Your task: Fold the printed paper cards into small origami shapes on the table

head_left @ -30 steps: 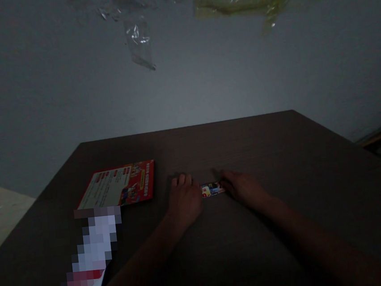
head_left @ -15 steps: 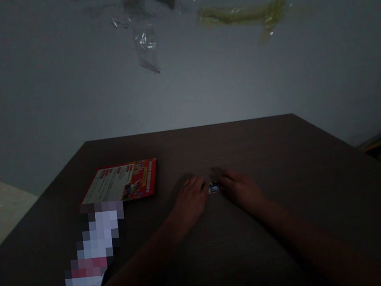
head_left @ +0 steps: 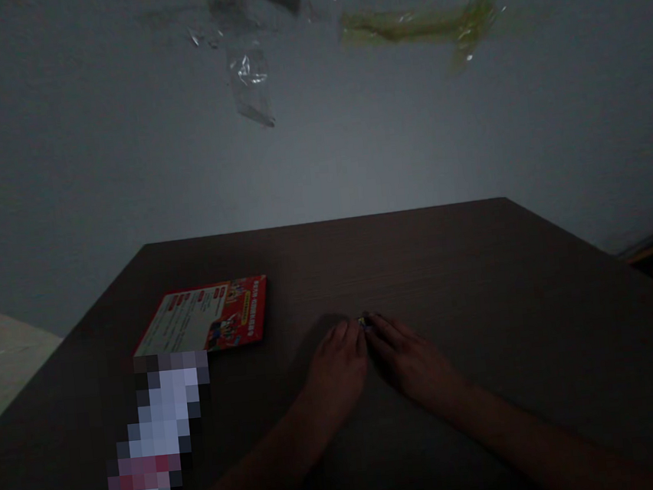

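Note:
My left hand (head_left: 340, 359) and my right hand (head_left: 409, 349) rest low over the dark tabletop (head_left: 396, 250), with their fingertips nearly meeting. Between them shows a sliver of a small printed piece, which looks like a card (head_left: 362, 322); most of it is hidden by the fingers. Both hands are closed, fingers pressed together around its two sides. Whether it lies flat or is raised off the table, I cannot tell in the dim light.
To the left lies a flat red and white printed board or booklet (head_left: 209, 318). Nearer me is a pale, pixelated long shape (head_left: 159, 430). A grey wall (head_left: 318, 161) with tape scraps (head_left: 403, 28) stands behind the table.
Both hands have drawn slightly toward me and closer together. The small card, plainly visible between them before, is now mostly covered by fingers.

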Available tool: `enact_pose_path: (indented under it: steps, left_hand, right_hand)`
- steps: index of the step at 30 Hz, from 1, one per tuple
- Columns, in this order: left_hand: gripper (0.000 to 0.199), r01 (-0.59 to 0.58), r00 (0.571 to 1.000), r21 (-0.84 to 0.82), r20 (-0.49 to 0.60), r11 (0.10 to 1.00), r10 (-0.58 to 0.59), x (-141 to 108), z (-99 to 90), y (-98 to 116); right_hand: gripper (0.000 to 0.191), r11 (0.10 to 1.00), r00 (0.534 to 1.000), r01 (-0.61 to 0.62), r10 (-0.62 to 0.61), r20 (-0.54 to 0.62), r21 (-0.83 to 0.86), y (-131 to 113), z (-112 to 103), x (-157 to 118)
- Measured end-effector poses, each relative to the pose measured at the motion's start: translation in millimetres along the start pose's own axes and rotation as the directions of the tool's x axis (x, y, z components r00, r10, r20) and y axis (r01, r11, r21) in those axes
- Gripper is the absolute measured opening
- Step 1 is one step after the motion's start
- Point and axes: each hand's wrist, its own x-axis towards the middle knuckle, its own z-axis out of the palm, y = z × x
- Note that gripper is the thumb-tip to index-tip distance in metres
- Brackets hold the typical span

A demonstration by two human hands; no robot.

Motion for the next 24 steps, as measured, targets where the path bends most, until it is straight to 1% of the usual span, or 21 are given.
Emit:
enact_pose_path:
  steps: [4, 9, 12, 16, 24]
  left_hand:
    - [0.034, -0.012, 1.0, 0.034, 0.026, 0.999, 0.011, -2.9, 2.6, 7.2]
    - [0.038, -0.061, 0.998, 0.131, -0.008, 0.99, 0.063, -4.1, 7.3, 7.8]
    - [0.039, -0.089, 0.995, 0.158, -0.025, 0.983, 0.094, -4.4, 8.9, 6.4]
    - [0.041, -0.074, 0.996, 0.152, -0.035, 0.986, 0.08, -4.5, 8.1, 4.9]
    - [0.04, -0.049, 0.999, 0.079, 0.008, 0.996, 0.049, -1.2, 2.3, 3.8]
  right_hand:
    - [0.044, 1.0, 1.0, -0.011, 0.011, -0.002, -0.014, -1.0, 2.4, 0.1]
    - [0.046, 0.998, 0.998, 0.055, -0.055, -0.025, -0.026, -0.1, 4.2, 0.3]
    - [0.047, 0.997, 0.997, 0.068, -0.069, -0.029, -0.022, 0.1, 1.3, 1.8]
    - [0.047, 0.998, 0.997, 0.065, -0.066, -0.036, -0.019, 0.1, -3.0, 4.2]
    - [0.039, 0.998, 0.998, 0.059, -0.059, -0.023, -0.009, 0.2, -4.5, 8.0]
